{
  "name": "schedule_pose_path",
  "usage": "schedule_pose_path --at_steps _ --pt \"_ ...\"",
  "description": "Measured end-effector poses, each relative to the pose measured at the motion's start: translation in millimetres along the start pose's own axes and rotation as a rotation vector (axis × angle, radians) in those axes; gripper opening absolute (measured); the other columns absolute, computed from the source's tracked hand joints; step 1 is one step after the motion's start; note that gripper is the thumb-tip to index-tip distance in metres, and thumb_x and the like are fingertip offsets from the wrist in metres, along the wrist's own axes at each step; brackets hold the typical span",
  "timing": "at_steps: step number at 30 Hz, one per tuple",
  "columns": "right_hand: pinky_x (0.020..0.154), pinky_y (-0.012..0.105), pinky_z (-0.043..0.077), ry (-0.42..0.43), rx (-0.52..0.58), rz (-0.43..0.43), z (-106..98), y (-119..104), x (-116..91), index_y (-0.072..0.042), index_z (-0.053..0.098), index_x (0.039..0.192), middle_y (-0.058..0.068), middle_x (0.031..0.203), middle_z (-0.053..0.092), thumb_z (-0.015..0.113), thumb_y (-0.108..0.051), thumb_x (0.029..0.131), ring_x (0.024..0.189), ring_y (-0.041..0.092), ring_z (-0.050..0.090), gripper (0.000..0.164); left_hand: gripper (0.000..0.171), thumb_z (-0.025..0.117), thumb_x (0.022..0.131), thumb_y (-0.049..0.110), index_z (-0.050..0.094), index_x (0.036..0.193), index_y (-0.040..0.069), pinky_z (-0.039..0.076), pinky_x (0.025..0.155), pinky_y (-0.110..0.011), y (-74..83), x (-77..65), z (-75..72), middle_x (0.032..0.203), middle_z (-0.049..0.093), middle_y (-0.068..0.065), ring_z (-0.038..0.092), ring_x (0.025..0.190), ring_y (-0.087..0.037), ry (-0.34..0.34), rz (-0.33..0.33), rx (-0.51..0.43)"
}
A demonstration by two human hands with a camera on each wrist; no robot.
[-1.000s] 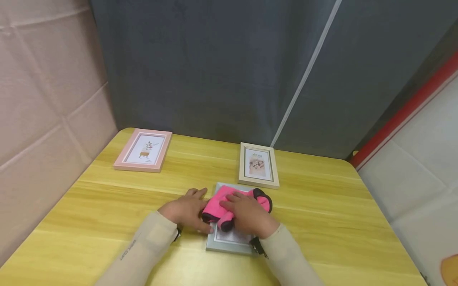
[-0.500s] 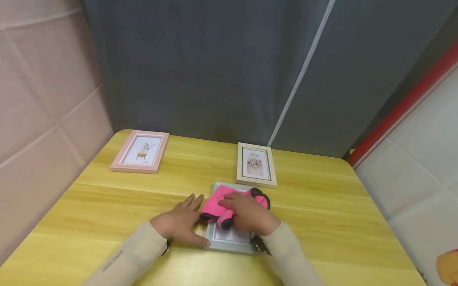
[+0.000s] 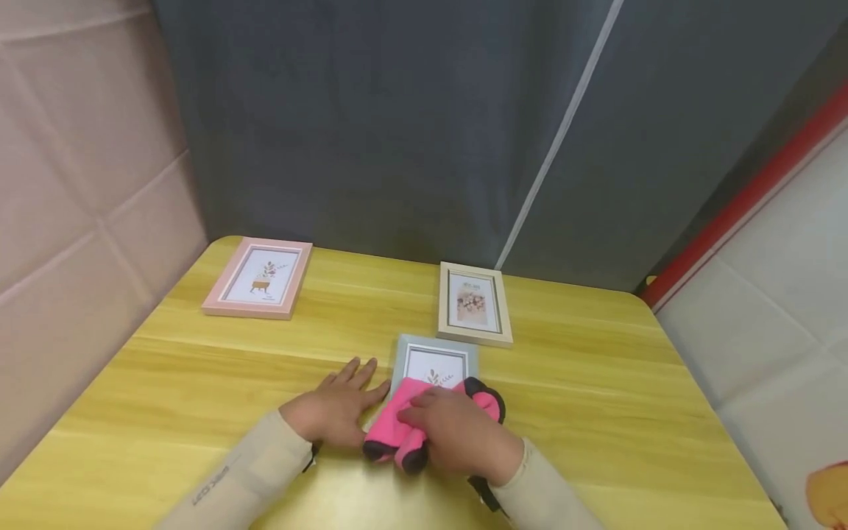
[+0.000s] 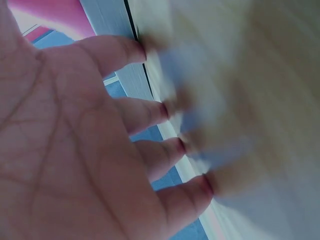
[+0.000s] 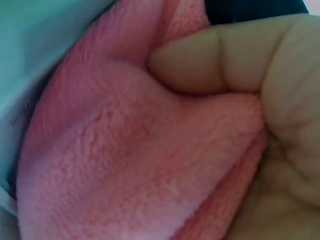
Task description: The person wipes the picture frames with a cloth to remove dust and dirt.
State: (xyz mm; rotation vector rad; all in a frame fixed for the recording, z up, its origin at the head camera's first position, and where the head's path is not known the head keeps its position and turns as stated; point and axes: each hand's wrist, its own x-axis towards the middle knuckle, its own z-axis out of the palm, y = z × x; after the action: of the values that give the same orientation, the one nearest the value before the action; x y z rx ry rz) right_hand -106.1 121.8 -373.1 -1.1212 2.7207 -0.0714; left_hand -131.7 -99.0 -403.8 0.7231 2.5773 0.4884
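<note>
A pink cloth with black edging (image 3: pixel 397 412) lies bunched over the near half of a grey-blue picture frame (image 3: pixel 472 361). My right hand (image 3: pixel 460 434) grips it from above; in the right wrist view the thumb (image 5: pixel 200 60) digs into the fluffy folds (image 5: pixel 115 135). The upper part of the frame shows a leafy print, and its near edge is hidden under cloth and hand. At the frame's left side my left hand (image 3: pixel 334 408) rests with fingers spread. Its fingertips touch the tabletop beside the frame's edge in the left wrist view.
A pink picture frame (image 3: pixel 215 303) lies at the table's back left corner. Just behind the grey-blue one is a cream picture frame (image 3: pixel 506 316). The yellow wood-grain table (image 3: pixel 583 412) ends at a dark grey panel (image 3: pixel 371 132).
My right hand has drawn the pink cloth down the frame towards me, baring its upper part. The left hand first slid slightly left with fingers spreading, then its thumb shifted up along the frame's edge.
</note>
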Motion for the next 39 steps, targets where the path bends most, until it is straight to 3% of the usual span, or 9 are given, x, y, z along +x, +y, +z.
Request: schedule_pose_path --at_steps 4,10,14,19,22,25,29,34,39 --pt "0.108 0.044 0.041 -0.022 0.025 0.087 -1 14 20 -0.022 0.066 0.133 0.001 0.133 0.062 0.073 -0.024 0.089 0.13 0.025 0.051 0.044 0.101 0.072 0.072 0.071 0.045 0.15 0.014 0.018 0.112 -0.066 -0.2 -1.9 0.2 0.162 0.016 -0.022 0.008 0.147 -0.046 0.002 0.01 -0.025" --pt "0.111 0.047 0.035 -0.009 0.079 0.158 0 36 39 -0.022 0.06 0.139 0.002 0.142 0.056 0.069 -0.008 0.088 0.135 0.027 0.045 0.053 0.096 0.07 0.074 0.072 0.053 0.144 0.009 0.018 0.113 -0.065 0.4 -2.7 1.1 0.162 0.016 -0.021 0.007 0.148 -0.044 0.005 0.006 -0.012" --pt "0.11 0.045 0.037 0.016 0.15 0.122 -2 41 34 -0.019 0.062 0.136 0.003 0.139 0.057 0.064 0.002 0.087 0.132 0.025 0.048 0.054 0.097 0.071 0.073 0.071 0.05 0.147 0.011 0.017 0.114 -0.063 -0.7 -1.0 2.5 0.163 0.016 -0.018 0.007 0.149 -0.042 0.013 -0.012 -0.022" --pt "0.104 0.037 0.044 0.041 0.272 -0.004 -13 29 5 -0.016 0.071 0.121 -0.004 0.122 0.067 0.067 0.002 0.087 0.12 0.017 0.058 0.039 0.101 0.072 0.073 0.07 0.041 0.153 0.015 0.017 0.114 -0.063 -1.1 0.6 3.2 0.163 0.016 -0.017 0.008 0.149 -0.042 0.02 -0.016 -0.023" --pt "0.1 0.031 0.046 0.01 0.257 -0.103 -15 14 -13 -0.021 0.073 0.115 -0.012 0.114 0.068 0.069 -0.003 0.088 0.113 0.01 0.06 0.033 0.099 0.07 0.076 0.069 0.04 0.153 0.015 0.018 0.115 -0.062 -0.1 0.1 2.3 0.163 0.016 -0.017 0.008 0.149 -0.041 0.009 -0.018 -0.004" --pt "0.098 0.028 0.047 -0.015 0.204 -0.131 -12 0 -18 -0.024 0.073 0.115 -0.015 0.11 0.067 0.069 -0.006 0.089 0.11 0.007 0.06 0.032 0.096 0.066 0.078 0.07 0.04 0.153 0.015 0.018 0.115 -0.061 0.7 -1.1 1.0 0.163 0.016 -0.016 0.008 0.149 -0.04 -0.001 -0.029 0.008" --pt "0.096 0.03 0.049 -0.007 0.17 -0.065 -5 -4 -9 -0.023 0.073 0.116 -0.011 0.11 0.068 0.071 -0.011 0.089 0.107 0.008 0.061 0.029 0.1 0.065 0.076 0.074 0.041 0.153 0.016 0.018 0.115 -0.061 0.5 -1.0 0.5 0.163 0.015 -0.016 0.007 0.149 -0.04 0.001 -0.031 0.016" --pt "0.095 0.034 0.05 -0.002 0.165 0.007 -3 6 10 -0.021 0.072 0.119 -0.008 0.11 0.069 0.074 -0.02 0.088 0.106 0.013 0.063 0.03 0.103 0.068 0.072 0.075 0.042 0.152 0.015 0.021 0.113 -0.063 0.5 -0.6 0.4 0.162 0.017 -0.019 0.01 0.148 -0.044 0.02 -0.004 0.021" --pt "0.104 0.041 0.044 -0.003 0.136 0.098 -4 21 29 -0.018 0.067 0.129 -0.004 0.124 0.066 0.072 -0.014 0.089 0.121 0.021 0.058 0.041 0.099 0.073 0.073 0.068 0.046 0.15 0.013 0.019 0.113 -0.064 0.2 -1.5 0.6 0.162 0.017 -0.019 0.01 0.148 -0.043 0.029 0.005 -0.028"
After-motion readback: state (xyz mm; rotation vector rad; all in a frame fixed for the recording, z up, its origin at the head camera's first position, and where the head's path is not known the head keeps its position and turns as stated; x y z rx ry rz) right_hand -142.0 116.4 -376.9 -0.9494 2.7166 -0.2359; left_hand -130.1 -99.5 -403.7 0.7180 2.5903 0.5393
